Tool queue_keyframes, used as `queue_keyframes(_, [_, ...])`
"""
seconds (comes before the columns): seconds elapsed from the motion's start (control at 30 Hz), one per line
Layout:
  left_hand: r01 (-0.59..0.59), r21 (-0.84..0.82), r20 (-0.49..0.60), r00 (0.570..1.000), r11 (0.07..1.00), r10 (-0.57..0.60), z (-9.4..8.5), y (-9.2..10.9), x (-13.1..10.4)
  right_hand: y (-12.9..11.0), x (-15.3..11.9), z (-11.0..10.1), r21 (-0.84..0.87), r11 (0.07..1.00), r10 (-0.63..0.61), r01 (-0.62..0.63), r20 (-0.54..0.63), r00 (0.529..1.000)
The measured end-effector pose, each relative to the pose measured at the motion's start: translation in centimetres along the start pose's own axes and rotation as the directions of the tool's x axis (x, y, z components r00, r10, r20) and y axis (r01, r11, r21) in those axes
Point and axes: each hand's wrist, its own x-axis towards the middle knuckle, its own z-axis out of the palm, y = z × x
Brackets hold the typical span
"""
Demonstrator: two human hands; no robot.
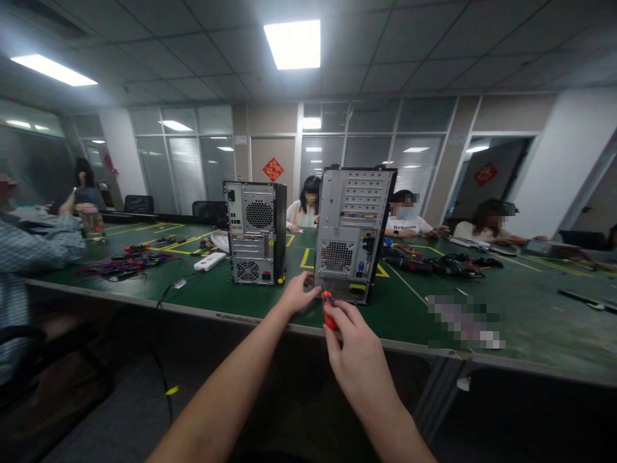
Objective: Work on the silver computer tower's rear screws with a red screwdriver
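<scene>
A tall computer tower (332,206) stands upright on the green table, its grey rear panel with slots, ports and a vent turned towards me. My right hand (354,337) is closed around a red and black screwdriver (328,310), whose shaft points up at the lower left of that panel. Whether the tip sits in a screw is too small to tell. My left hand (299,294) grips the tower's lower left corner, thumb in front and fingers partly hidden along the side. A smaller computer tower (250,241) stands to the left, also rear side towards me.
A heap of coloured cables (130,262) and a white power strip (210,261) lie left. Black cables (448,263) are on the right. The table's front edge (405,347) runs just below my hands. Several people sit around the table, one with a checked sleeve (43,244).
</scene>
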Motion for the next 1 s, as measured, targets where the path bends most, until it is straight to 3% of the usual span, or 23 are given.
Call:
queue_keyframes(0.17, [-0.014, -0.012, -0.001, 1.0, 1.0, 0.014, 0.2, -0.3, 0.1, 0.0, 0.2, -0.1, 0.021, 0.999, 0.045, -0.045, 0.009, 0.999])
queue_keyframes(0.43, [0.0, -0.008, -0.001, 1.0, 1.0, 0.0, 0.4, -0.6, 0.3, 0.6, 0.2, 0.0, -0.033, 0.998, -0.043, 0.044, 0.029, 0.999])
queue_keyframes(0.67, [-0.009, -0.03, 0.004, 1.0, 1.0, 0.009, 0.4, -0.7, 0.4, 0.9, 0.4, -0.1, -0.014, 1.0, 0.021, -0.02, 0.038, 0.999])
queue_keyframes(0.9, [0.016, -0.035, 0.004, 1.0, 0.999, -0.016, 0.2, -0.3, 0.3, 0.9, 0.3, -0.3, -0.032, 0.994, -0.101, 0.105, 0.099, 0.99])
queue_keyframes(1.0, [0.039, -0.044, 0.006, 0.999, 0.998, -0.039, 0.1, -0.1, 0.3, 0.5, 0.4, -0.5, -0.021, 0.999, -0.039, 0.042, 0.108, 0.993])
